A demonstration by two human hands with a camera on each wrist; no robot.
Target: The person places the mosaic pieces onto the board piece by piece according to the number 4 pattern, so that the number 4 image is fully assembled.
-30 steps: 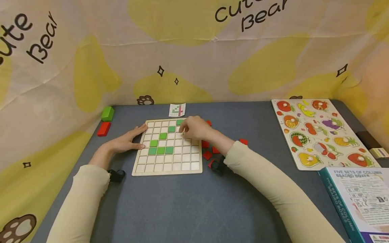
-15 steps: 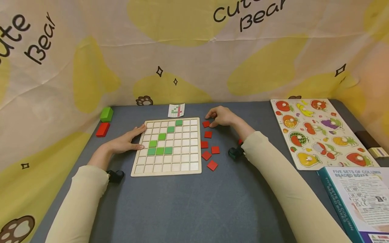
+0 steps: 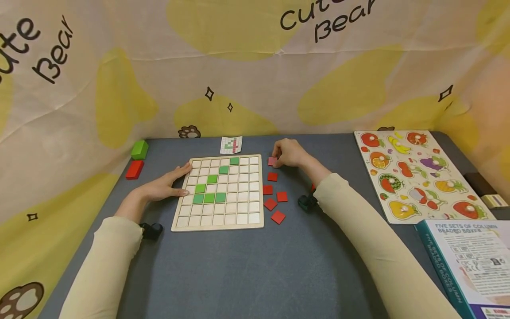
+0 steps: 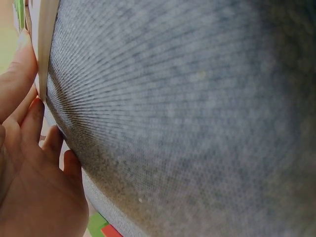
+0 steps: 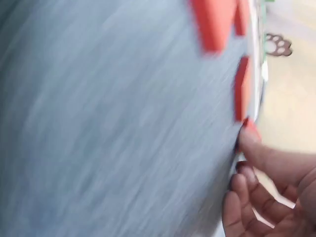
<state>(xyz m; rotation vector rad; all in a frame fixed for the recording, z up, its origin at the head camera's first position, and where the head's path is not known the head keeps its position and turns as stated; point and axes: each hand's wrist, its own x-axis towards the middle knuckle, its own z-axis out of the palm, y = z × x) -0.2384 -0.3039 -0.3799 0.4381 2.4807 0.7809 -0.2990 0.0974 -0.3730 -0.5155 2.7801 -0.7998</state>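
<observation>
A square wooden grid board [image 3: 217, 220] lies on the dark table, with several green tiles [image 3: 212, 179] set in its cells. My left hand [image 3: 165, 184] rests against the board's left edge, thumb and fingers spread along it; the left wrist view shows the thumb [image 4: 19, 69] touching the rim. Past the board's far right corner, my right hand [image 3: 292, 152] pinches a red tile [image 3: 272, 161] between thumb and fingertips. Its surface looks paler than the others, as if tilted. More red tiles [image 3: 278, 217] lie loose along the board's right side.
Behind the board lies a small pattern card [image 3: 231, 145]. A green block [image 3: 140, 150] and a red block [image 3: 135, 169] sit at the far left. To the right are a fruit puzzle board [image 3: 422, 177], a dark object with a pale end [image 3: 480, 184] and a boxed set [image 3: 466, 266].
My right hand has moved from over the board's upper right part to the red tiles beside it, and now pinches the farthest one. The left hand has stayed at the board's edge.
</observation>
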